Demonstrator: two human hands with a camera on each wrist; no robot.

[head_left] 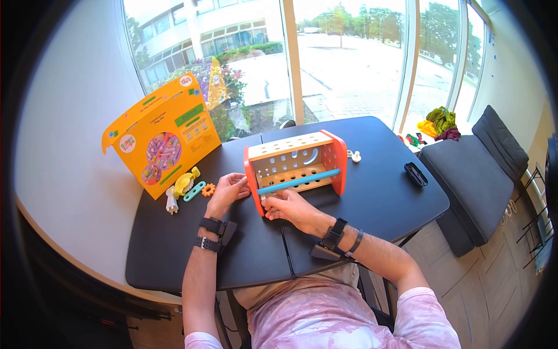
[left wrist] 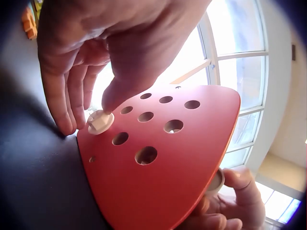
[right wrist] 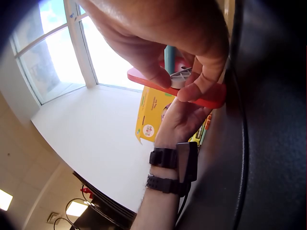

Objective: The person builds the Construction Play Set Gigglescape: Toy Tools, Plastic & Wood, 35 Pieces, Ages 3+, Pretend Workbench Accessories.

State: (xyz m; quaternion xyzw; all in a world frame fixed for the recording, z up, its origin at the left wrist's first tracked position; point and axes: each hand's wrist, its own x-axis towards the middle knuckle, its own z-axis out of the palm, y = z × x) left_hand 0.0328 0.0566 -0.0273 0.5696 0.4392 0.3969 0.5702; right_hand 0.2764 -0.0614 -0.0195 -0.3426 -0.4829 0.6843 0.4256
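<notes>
A wooden toy toolbox (head_left: 289, 143) with red end panels and a blue rod (head_left: 308, 180) stands on the table. At its left end, my left hand (head_left: 228, 193) holds a white hex-headed plastic bolt (left wrist: 100, 121) between thumb and fingers. That bolt sits at a lower corner of the perforated red panel (left wrist: 165, 187). Inside the same panel, under the rod's end, my right hand (head_left: 295, 210) pinches a pale, round, ribbed plastic piece (right wrist: 179, 79) between thumb and fingers. The right fingertips partly cover this piece.
Left of the toolbox lie a yellow toy piece (head_left: 185, 184), a teal slotted strip (head_left: 195, 191), an orange gear (head_left: 208, 190) and a white piece (head_left: 171, 200). Behind them stands a yellow box (head_left: 133, 136). Small white pieces (head_left: 356, 156) and a black case (head_left: 415, 174) lie to the right.
</notes>
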